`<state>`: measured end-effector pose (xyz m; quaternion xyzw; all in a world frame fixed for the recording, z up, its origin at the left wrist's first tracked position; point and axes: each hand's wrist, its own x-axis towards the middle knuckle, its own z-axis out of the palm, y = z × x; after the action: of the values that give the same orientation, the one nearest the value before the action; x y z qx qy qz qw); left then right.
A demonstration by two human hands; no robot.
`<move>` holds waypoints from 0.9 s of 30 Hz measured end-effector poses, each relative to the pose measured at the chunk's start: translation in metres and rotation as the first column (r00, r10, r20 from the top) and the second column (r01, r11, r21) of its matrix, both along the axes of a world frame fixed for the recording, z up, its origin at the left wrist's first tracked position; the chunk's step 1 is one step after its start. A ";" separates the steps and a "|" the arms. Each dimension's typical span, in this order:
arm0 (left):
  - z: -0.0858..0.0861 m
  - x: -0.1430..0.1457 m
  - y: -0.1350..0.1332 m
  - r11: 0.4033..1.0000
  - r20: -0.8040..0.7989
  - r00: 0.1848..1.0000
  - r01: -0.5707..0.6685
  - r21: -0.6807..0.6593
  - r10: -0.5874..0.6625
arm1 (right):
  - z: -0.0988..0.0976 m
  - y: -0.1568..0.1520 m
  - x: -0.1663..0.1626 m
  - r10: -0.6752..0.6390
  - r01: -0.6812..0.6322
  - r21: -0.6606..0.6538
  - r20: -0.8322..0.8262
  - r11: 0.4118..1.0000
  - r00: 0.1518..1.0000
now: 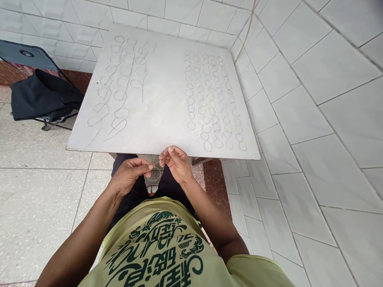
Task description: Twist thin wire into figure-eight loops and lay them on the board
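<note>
I'm looking at a white desk (161,107), with a folding chair (18,52) off to the left. Rows of looped wires (120,100) lie on the desk's left side, tighter squiggles (211,99) on the right. Left hand (131,173) and right hand (177,162) are both pinching one thin wire (160,174), its loop hanging between them just off the near edge.

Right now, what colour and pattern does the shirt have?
The shirt is yellow-green, printed across the front in dark green; the head view shows it best.
</note>
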<state>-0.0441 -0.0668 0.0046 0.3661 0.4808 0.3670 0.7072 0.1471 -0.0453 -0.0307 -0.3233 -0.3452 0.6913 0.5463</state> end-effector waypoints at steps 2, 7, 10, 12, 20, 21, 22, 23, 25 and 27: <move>0.000 0.000 -0.001 1.000 0.018 1.000 0.005 -0.015 -0.005 | 0.000 0.000 0.000 -0.013 0.013 0.009 0.007 1.000 1.000; 0.004 -0.004 0.001 0.996 0.027 0.999 0.042 -0.078 -0.040 | 0.001 0.001 0.003 0.041 -0.040 -0.006 0.072 0.999 0.997; 0.009 -0.009 0.005 0.994 0.015 0.995 0.097 -0.054 -0.097 | 0.004 0.003 0.006 0.116 -0.117 0.026 0.044 0.993 0.992; 0.011 -0.012 0.008 0.989 0.000 0.989 0.145 -0.029 -0.145 | 0.005 0.004 0.009 0.148 -0.149 0.055 0.007 0.987 0.989; 0.013 -0.016 0.011 0.951 -0.062 0.949 0.310 -0.014 -0.311 | 0.002 0.002 0.016 0.270 -0.270 -0.019 -0.011 0.963 0.963; 0.012 -0.016 0.011 0.944 -0.076 0.941 0.328 -0.022 -0.329 | 0.001 0.003 0.017 0.294 -0.293 -0.044 0.000 0.955 0.956; 0.012 -0.016 0.011 0.939 -0.086 0.935 0.343 -0.028 -0.345 | 0.001 0.003 0.018 0.322 -0.321 -0.064 0.009 0.945 0.947; 0.011 -0.016 0.011 0.935 -0.089 0.931 0.353 -0.029 -0.355 | 0.001 0.004 0.020 0.349 -0.348 -0.076 0.013 0.935 0.937; 0.010 -0.017 0.010 0.939 -0.080 0.935 0.344 -0.017 -0.344 | 0.004 0.005 0.022 0.368 -0.365 -0.080 0.022 0.927 0.930; 0.010 -0.016 0.009 0.957 -0.080 0.954 0.290 0.014 -0.288 | 0.009 0.006 0.023 0.327 -0.322 -0.073 0.061 0.944 0.943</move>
<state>-0.0603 -0.0578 0.0148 0.4553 0.4443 0.2512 0.7295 0.1699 -0.0396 -0.0213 -0.3035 -0.3918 0.7699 0.4020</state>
